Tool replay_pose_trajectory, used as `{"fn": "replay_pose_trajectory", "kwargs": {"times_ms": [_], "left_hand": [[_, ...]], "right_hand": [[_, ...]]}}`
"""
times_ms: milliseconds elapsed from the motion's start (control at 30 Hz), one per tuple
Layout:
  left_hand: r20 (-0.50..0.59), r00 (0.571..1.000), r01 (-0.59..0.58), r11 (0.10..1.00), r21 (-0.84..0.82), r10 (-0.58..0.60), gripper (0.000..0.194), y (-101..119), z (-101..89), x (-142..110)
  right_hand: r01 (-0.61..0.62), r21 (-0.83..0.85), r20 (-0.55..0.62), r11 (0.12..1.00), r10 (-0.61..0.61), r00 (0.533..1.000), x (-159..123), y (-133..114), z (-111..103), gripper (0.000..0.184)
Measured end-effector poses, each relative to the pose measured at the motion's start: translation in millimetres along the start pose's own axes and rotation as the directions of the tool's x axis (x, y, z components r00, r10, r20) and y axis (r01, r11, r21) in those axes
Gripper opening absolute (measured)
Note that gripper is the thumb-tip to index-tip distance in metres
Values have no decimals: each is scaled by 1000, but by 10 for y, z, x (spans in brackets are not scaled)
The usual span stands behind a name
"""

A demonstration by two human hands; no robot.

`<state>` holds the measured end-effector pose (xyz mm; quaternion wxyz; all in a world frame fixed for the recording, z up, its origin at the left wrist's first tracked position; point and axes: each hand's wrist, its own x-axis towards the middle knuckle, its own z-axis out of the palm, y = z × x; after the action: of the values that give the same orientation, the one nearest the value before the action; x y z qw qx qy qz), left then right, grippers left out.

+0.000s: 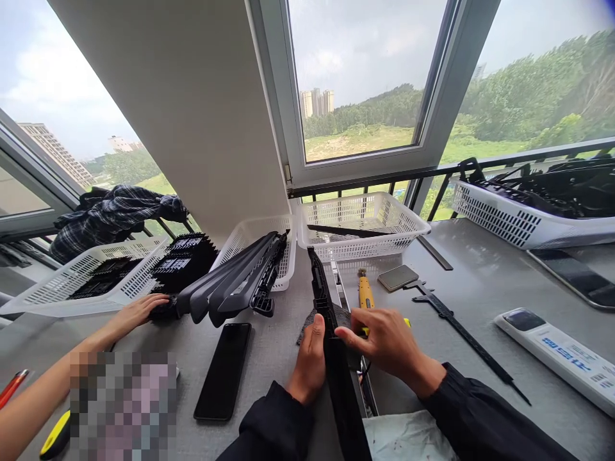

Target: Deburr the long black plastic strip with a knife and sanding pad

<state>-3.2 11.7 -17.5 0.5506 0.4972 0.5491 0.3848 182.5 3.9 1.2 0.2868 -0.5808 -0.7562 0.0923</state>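
A long black plastic strip with clips and ribs (343,390) runs from near the white baskets down to the bottom edge. My left hand (310,368) is wrapped round its left side, thumb up along it. From the right, my right hand (391,346) presses its thumb against the strip, fingers curled. Bits of yellow show beside those fingers; whether they hold a tool is hidden. Just beyond lies a yellow-handled tool (366,291). Under the strip is a grey cloth-like piece (306,323), partly covered.
A co-worker's hand (139,314) touches black parts at left. Dark trim pieces (235,275) lean on a white basket (288,269). Around the table are a black phone (223,371), calipers (461,330), a white device (557,355), another basket (423,227) and a basket of black parts (500,214).
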Motion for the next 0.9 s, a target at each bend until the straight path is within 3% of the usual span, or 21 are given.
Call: {"fn": "replay_pose_trajectory", "kwargs": {"times_ms": [100,200,500,667,767,900], "left_hand": [[-79,997,10,1000,10,-10,75,4,-30,38],[-86,996,6,1000,9,-5,65,-6,-40,56],[-65,998,9,1000,19,-8,77,67,-13,18],[-101,995,-14,999,44,18,56,57,-80,36],[-63,998,1,997,77,3,45,74,-119,32],[21,999,28,995,93,-30,49,137,-110,16]], "right_hand": [[30,27,41,999,-31,999,-11,-28,13,74],[44,40,67,998,-46,997,-15,-29,13,75],[64,37,76,997,-67,995,-16,0,-14,77],[71,29,68,997,-73,995,-31,-16,-5,76],[58,15,53,998,-59,997,-34,-34,4,76],[42,10,47,999,-43,998,-37,-44,17,77]]}}
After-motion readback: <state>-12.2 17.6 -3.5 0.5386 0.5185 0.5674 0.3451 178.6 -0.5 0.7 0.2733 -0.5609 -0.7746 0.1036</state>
